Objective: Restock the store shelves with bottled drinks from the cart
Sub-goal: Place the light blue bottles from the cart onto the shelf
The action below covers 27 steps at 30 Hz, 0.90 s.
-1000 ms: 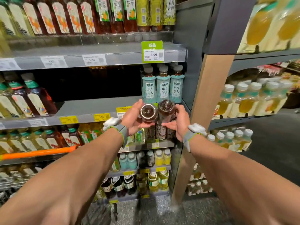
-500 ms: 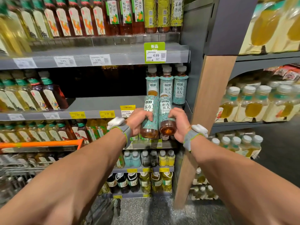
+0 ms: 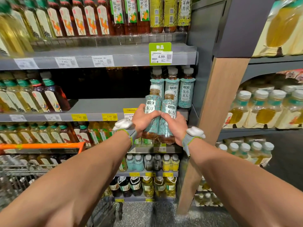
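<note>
My left hand [image 3: 143, 119] grips a teal-labelled tea bottle [image 3: 151, 102] with a white cap. My right hand [image 3: 175, 124] grips a second identical bottle [image 3: 168, 105] right beside it. Both bottles stand nearly upright, side by side, held in front of the grey middle shelf [image 3: 98, 106]. Just behind them several matching teal bottles [image 3: 186, 94] stand at the shelf's right end. Most of that shelf to the left of them is bare. The cart's orange handle [image 3: 42, 146] shows at the lower left.
Dark tea bottles [image 3: 50, 97] stand at the middle shelf's left end. Shelves above and below are packed with bottles. A wooden post [image 3: 218, 115] divides this bay from shrink-wrapped drink packs [image 3: 262, 110] at the right. The wire cart basket [image 3: 24, 174] is low on the left.
Both hands have turned the two bottles from bottoms facing me to upright and lifted them toward the middle shelf. My view has shifted, bringing the cart handle further in.
</note>
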Each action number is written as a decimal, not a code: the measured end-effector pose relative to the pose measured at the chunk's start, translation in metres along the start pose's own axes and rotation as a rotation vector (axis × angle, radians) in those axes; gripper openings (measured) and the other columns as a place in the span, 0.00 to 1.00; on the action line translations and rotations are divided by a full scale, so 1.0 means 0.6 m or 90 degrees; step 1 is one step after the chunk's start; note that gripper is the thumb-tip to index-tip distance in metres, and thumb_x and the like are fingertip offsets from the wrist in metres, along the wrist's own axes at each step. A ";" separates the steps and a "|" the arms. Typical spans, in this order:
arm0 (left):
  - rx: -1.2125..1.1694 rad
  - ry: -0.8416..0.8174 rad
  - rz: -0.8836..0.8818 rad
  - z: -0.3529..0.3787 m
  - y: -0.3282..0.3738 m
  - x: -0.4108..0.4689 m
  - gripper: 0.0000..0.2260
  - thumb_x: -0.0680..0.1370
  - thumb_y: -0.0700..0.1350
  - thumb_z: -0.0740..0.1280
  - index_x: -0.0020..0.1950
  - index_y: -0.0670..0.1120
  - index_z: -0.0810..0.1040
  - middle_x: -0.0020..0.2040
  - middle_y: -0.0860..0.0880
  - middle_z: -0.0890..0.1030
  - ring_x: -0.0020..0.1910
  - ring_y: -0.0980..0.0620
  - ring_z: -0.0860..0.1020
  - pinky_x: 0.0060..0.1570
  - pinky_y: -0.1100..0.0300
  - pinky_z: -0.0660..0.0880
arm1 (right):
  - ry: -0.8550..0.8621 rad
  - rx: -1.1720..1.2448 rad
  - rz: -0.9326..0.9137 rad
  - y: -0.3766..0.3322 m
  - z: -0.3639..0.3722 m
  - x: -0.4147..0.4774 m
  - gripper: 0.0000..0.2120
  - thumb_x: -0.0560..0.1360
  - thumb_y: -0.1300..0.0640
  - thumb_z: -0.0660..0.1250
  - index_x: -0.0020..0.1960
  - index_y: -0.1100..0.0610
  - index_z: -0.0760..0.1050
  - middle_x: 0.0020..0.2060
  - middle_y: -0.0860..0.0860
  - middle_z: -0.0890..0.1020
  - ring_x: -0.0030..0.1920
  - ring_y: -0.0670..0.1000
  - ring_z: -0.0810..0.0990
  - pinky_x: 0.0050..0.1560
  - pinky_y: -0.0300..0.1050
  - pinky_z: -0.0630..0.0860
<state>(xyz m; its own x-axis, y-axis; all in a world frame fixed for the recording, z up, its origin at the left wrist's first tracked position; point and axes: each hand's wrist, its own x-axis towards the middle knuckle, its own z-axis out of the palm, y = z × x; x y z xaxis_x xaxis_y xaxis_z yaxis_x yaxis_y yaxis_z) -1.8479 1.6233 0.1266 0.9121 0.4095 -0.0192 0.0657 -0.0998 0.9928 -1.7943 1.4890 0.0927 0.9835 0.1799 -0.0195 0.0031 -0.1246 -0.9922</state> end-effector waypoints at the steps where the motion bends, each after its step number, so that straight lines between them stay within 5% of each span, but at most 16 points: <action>1: 0.027 0.010 0.013 0.000 0.004 0.009 0.31 0.65 0.51 0.80 0.62 0.43 0.71 0.55 0.41 0.83 0.55 0.39 0.83 0.57 0.37 0.79 | 0.027 -0.046 -0.019 0.003 0.005 0.008 0.40 0.66 0.35 0.72 0.70 0.57 0.70 0.65 0.54 0.79 0.64 0.57 0.77 0.64 0.55 0.76; 6: 0.134 0.057 0.120 -0.012 0.027 0.064 0.35 0.62 0.48 0.80 0.62 0.47 0.66 0.55 0.46 0.79 0.54 0.45 0.80 0.57 0.42 0.78 | 0.203 -0.153 -0.127 0.007 0.006 0.041 0.29 0.71 0.42 0.75 0.66 0.55 0.73 0.55 0.52 0.73 0.59 0.56 0.75 0.50 0.39 0.64; 8: 0.152 0.063 0.166 -0.014 0.036 0.085 0.33 0.62 0.47 0.79 0.62 0.49 0.67 0.54 0.49 0.80 0.53 0.47 0.81 0.57 0.44 0.78 | 0.244 -0.152 -0.154 0.002 0.000 0.053 0.33 0.72 0.44 0.75 0.72 0.57 0.70 0.61 0.55 0.74 0.63 0.55 0.72 0.51 0.33 0.60; 11: 0.149 0.053 0.216 -0.013 0.044 0.108 0.30 0.63 0.43 0.78 0.62 0.53 0.71 0.55 0.53 0.82 0.54 0.49 0.81 0.59 0.47 0.78 | 0.246 -0.215 -0.176 -0.012 -0.011 0.073 0.40 0.74 0.44 0.74 0.79 0.56 0.63 0.73 0.56 0.69 0.74 0.58 0.65 0.74 0.49 0.61; 13: 0.165 0.058 0.241 -0.010 0.047 0.113 0.30 0.63 0.42 0.79 0.61 0.53 0.72 0.54 0.52 0.82 0.53 0.50 0.80 0.57 0.49 0.79 | 0.239 -0.214 -0.197 -0.020 -0.014 0.080 0.40 0.74 0.45 0.74 0.80 0.55 0.61 0.75 0.55 0.68 0.76 0.58 0.63 0.76 0.53 0.60; 17: 0.194 0.060 0.284 -0.006 0.052 0.122 0.30 0.62 0.39 0.79 0.62 0.47 0.74 0.56 0.48 0.80 0.55 0.47 0.79 0.56 0.51 0.77 | 0.254 -0.191 -0.207 -0.034 -0.020 0.088 0.40 0.74 0.46 0.75 0.80 0.56 0.62 0.75 0.54 0.70 0.75 0.56 0.67 0.74 0.49 0.65; 22: 0.252 0.031 0.279 -0.012 0.066 0.133 0.28 0.61 0.42 0.80 0.56 0.52 0.72 0.49 0.54 0.82 0.48 0.50 0.80 0.40 0.66 0.71 | 0.239 -0.199 -0.227 -0.045 -0.021 0.102 0.35 0.73 0.48 0.75 0.76 0.57 0.68 0.69 0.54 0.78 0.69 0.57 0.75 0.69 0.54 0.72; 27: 0.289 0.018 0.291 -0.011 0.071 0.148 0.29 0.61 0.44 0.81 0.57 0.49 0.72 0.52 0.51 0.81 0.52 0.50 0.79 0.43 0.62 0.71 | 0.253 -0.216 -0.245 -0.047 -0.017 0.112 0.28 0.71 0.50 0.78 0.67 0.59 0.75 0.58 0.57 0.77 0.58 0.59 0.77 0.61 0.51 0.74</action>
<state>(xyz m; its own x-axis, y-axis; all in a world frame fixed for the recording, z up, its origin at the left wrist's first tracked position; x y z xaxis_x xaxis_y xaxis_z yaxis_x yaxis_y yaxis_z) -1.7665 1.6614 0.1681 0.8780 0.2585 0.4028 -0.1558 -0.6413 0.7513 -1.7264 1.4943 0.1204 0.8924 -0.0936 0.4414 0.3618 -0.4361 -0.8239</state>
